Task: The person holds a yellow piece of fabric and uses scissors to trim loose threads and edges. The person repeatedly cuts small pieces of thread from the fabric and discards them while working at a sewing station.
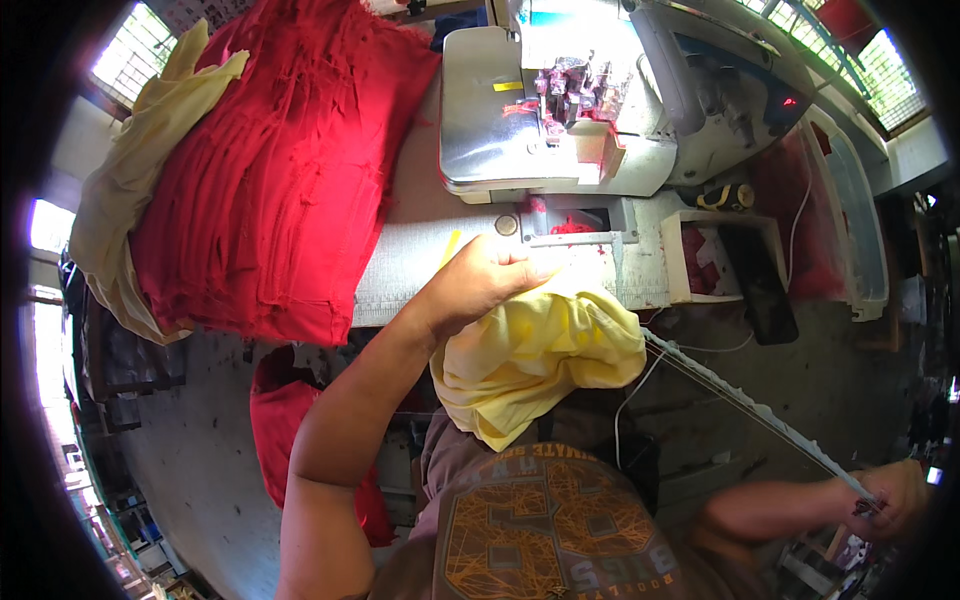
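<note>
My left hand [490,272] is closed, fingers pinched together, on the upper edge of a yellow cloth [545,350]. The cloth hangs in loose folds over the table's front edge and onto my lap. Far out to the right, my right hand [893,498] grips the end of a long, thin whitish strip [755,408]. That strip runs taut and slanting from the cloth's right side to my fist. Just beyond my left hand stands a sewing machine [510,120], its lamp lit, with red scraps by its needle area.
A tall stack of red cloth [270,190] lies on the table's left, with pale yellow cloth [125,210] beside it. Right of the machine bed are a small open box [683,255] and a black phone [760,290]. More red cloth [285,425] hangs below the table.
</note>
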{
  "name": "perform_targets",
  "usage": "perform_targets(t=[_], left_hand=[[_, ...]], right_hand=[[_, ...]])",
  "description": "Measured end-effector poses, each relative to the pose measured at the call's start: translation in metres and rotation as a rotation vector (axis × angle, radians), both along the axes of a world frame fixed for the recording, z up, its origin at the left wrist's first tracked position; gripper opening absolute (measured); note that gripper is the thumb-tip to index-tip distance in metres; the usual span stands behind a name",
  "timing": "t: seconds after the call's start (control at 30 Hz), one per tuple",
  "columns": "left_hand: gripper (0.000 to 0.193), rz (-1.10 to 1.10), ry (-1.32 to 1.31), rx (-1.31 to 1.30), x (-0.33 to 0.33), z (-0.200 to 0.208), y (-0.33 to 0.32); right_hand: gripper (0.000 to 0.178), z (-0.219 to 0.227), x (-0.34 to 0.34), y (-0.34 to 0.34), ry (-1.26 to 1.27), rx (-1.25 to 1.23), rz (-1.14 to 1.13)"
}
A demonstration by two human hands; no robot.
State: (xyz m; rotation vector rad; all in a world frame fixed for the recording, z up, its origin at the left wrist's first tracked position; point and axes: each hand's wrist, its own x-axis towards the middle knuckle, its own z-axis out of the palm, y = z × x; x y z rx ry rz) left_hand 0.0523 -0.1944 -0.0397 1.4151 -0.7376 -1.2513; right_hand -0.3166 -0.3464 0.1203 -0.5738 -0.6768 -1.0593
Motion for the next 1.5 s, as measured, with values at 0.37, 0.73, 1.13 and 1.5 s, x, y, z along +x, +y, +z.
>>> perform_targets(t=[0.37, 0.73, 1.13, 1.5], left_hand=[[0.025, -0.027, 0.303, 0.014, -0.01, 0.012, 0.006], [0.021, -0.061, 0.063, 0.08, -0.017, 0.014, 0.001], [0.021, -0.138, -0.345, 0.023, -0.031, 0.03, -0.005], [0.019, -0.253, -0.6, -0.216, -0.03, 0.041, -0.006]], right_hand=[[0.018, -0.112, 0.185, 0.054, 1.654, -0.803, -0.39], [0.013, -0.116, 0.185, 0.049, 1.584, -0.798, -0.234], [0.013, -0.105, 0.168, 0.036, 1.157, -0.2, 0.099], [0.013, -0.131, 0.174, 0.041, 1.512, -0.487, 0.036]])
